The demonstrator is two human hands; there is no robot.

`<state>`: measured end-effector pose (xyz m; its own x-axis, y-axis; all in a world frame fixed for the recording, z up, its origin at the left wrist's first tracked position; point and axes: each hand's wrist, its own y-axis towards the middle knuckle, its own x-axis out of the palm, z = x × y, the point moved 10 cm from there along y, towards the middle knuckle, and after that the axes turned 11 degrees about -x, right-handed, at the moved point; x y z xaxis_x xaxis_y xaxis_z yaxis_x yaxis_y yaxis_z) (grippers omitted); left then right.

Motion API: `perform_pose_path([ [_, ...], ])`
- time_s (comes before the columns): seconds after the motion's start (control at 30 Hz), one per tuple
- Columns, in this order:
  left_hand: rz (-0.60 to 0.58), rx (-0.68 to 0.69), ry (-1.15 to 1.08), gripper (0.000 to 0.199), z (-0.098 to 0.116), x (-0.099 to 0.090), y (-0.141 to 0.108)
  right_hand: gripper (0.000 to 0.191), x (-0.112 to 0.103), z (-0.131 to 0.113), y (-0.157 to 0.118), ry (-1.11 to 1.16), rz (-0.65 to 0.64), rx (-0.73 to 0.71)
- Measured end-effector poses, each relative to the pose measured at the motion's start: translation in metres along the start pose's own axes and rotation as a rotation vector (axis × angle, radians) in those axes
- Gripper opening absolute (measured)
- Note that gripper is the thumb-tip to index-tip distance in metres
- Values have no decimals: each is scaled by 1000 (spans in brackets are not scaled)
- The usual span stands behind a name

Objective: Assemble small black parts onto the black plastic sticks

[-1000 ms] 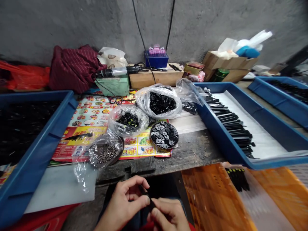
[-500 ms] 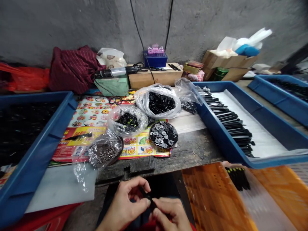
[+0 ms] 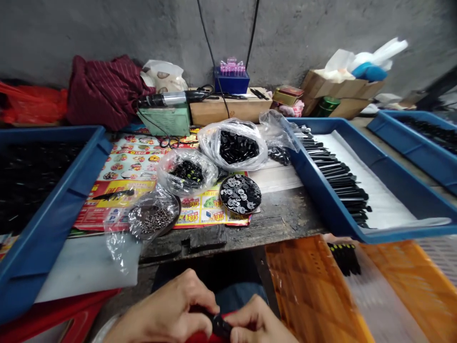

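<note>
Low in front of me, below the table edge, a small dark piece [image 3: 220, 327] is held between my two hands; its exact kind is not clear. My left hand [image 3: 178, 307] closes around its left end, thumb against it. The fingertips of my right hand [image 3: 255, 321] pinch its right end. On the table ahead lie a dish of metal screws [image 3: 155, 218], a round dish of flat silver and black pieces [image 3: 240, 194], a plastic bag of black parts with yellow-green bits [image 3: 187, 172] and a larger bag of black pieces [image 3: 237, 145].
A blue tray [image 3: 53, 224] of dark parts stands left. At right, another blue tray [image 3: 396, 236] holds a row of black strips [image 3: 339, 176]. Below it is an orange crate [image 3: 310, 286]. A power screwdriver [image 3: 171, 98] lies at the back.
Both hands have moved slightly lower, and the left has turned so its back faces up more. The dark piece now lies more level between them.
</note>
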<state>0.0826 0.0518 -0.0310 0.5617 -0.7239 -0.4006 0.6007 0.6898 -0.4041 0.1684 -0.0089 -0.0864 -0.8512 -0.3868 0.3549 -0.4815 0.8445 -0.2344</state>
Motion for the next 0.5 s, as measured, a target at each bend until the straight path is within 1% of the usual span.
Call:
perform_pose_path([
  [0.1, 50, 94, 206, 24, 11, 1, -1, 61, -1, 1, 1, 10, 12, 15],
  [0.17, 50, 115, 270, 23, 16, 1, -1, 63, 1, 1, 2, 18, 5, 18],
  [0.3, -16, 83, 295, 20, 14, 0, 1, 63, 8, -1, 3, 70, -30, 20],
  [0.4, -6, 45, 323, 20, 11, -3, 2, 61, 4, 3, 5, 42, -9, 56],
  [0.5, -9, 7, 347, 22, 9, -1, 3, 59, -2, 12, 6, 44, 19, 102],
])
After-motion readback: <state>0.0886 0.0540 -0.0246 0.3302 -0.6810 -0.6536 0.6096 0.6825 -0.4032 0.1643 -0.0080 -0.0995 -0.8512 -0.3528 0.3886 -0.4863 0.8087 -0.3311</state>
